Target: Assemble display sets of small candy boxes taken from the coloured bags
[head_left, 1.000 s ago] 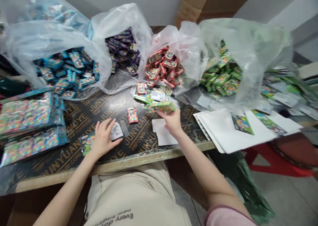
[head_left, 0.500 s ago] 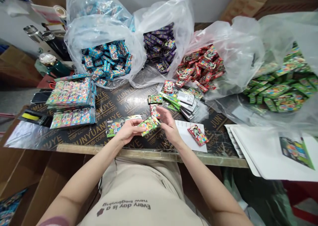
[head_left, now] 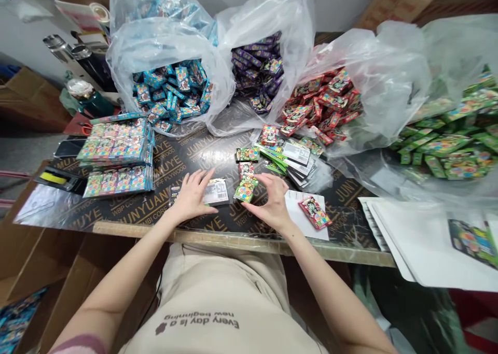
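Observation:
My left hand lies spread, palm down, over a dark printed card with a white barcode label, covering much of it. Between the thumb and fingertips of my right hand is a small green packet, tilted on the table. Directly beyond it sits a red packet, partly covered, then another green packet, forming a column. To the right of my right hand, one more red packet rests on a white sheet.
Plastic bags of blue packets, purple packets, red packets and green packets line the back. Filled pouches are stacked left. Printed cards and clear sleeves lie fanned behind my right hand. White boards overhang the front right edge.
My left hand has let go of the green packet, moved left and spread over the card. The packet has gone down to the table beside the red one, with my right hand at it.

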The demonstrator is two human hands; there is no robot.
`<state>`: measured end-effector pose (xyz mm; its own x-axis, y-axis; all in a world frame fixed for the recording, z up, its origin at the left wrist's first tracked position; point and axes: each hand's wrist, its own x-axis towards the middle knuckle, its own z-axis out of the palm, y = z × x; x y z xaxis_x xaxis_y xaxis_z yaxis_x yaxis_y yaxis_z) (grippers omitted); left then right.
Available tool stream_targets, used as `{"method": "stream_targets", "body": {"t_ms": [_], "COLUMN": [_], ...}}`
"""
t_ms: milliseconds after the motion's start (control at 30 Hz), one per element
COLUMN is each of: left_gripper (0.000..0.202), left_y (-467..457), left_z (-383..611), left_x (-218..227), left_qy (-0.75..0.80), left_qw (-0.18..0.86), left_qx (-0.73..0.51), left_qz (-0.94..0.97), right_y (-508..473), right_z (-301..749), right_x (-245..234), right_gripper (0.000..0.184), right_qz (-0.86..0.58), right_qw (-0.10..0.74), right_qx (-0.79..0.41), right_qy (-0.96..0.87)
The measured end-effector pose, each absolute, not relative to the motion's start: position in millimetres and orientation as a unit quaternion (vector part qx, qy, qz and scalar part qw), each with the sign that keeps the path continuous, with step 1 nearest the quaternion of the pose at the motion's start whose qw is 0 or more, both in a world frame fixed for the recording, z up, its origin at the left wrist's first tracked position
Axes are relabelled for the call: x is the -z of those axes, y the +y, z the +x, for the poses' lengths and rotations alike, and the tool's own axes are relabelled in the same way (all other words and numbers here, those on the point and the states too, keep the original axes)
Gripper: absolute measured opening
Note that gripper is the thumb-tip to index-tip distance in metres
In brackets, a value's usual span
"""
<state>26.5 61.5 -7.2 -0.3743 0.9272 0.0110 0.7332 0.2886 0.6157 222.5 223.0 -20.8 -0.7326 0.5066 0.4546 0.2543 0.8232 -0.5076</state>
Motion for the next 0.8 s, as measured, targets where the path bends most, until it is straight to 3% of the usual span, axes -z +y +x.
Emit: {"method": "stream_targets", "body": {"t_ms": [67,133,233,433,533,600,700,800], "left_gripper": [0.110,0.113,0.118,0.115,0.109,0.093,0.053,0.042], "left_y": [56,53,51,53,63,72,86,95], "left_z": [16,13,14,24,32,38,53,73], "left_x": [14,21,24,10,4,5,10,11], "left_qy": [0.783,0.774,0.764,0.729,0.757,0.753,0.675,0.605], "left_qw": [0.151,0.147,0.145,0.222,0.205,0.201,0.251,0.296], "left_qx": [-0.164,-0.136,-0.184,-0.302,-0.389,-0.489,-0.641,-0.716], "left_qz": [0.580,0.600,0.601,0.573,0.484,0.391,0.264,0.187], "right_y": [225,224,224,232,224,214,200,197], "right_z": [222,221,220,216,202,190,168,150], "right_x": [31,38,41,26,10,-1,-15,-24], "right_gripper": [0.063,0.063,0.066,0.083,0.090,0.086,0.070,0.053], "right_qz": [-0.211,-0.201,-0.181,-0.117,-0.177,-0.253,-0.310,-0.357], "right_qw": [0.274,0.247,0.225,0.174,0.243,0.308,0.332,0.366], "right_qx": [-0.204,-0.217,-0.297,-0.574,-0.640,-0.675,-0.733,-0.734], "right_qy": [-0.916,-0.923,-0.910,-0.791,-0.707,-0.622,-0.506,-0.446]}}
